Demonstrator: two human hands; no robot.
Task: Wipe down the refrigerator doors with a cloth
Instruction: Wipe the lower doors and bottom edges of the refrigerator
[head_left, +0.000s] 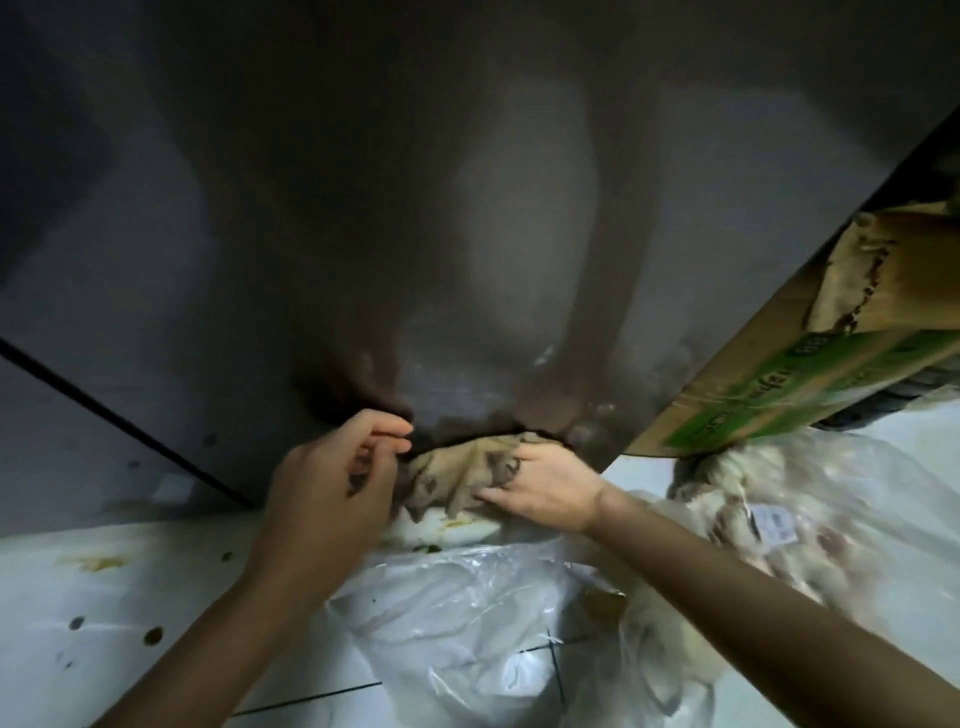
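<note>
Bare forearms; hands dark-smudged.

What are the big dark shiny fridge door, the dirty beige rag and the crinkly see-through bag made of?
Dark glossy refrigerator door: probably coated metal or glass, since it shows mirror-like reflections. Stained beige cloth: soft woven fabric, bunched in folds. Clear crinkled bag: thin plastic film, wrinkled with glare.
</note>
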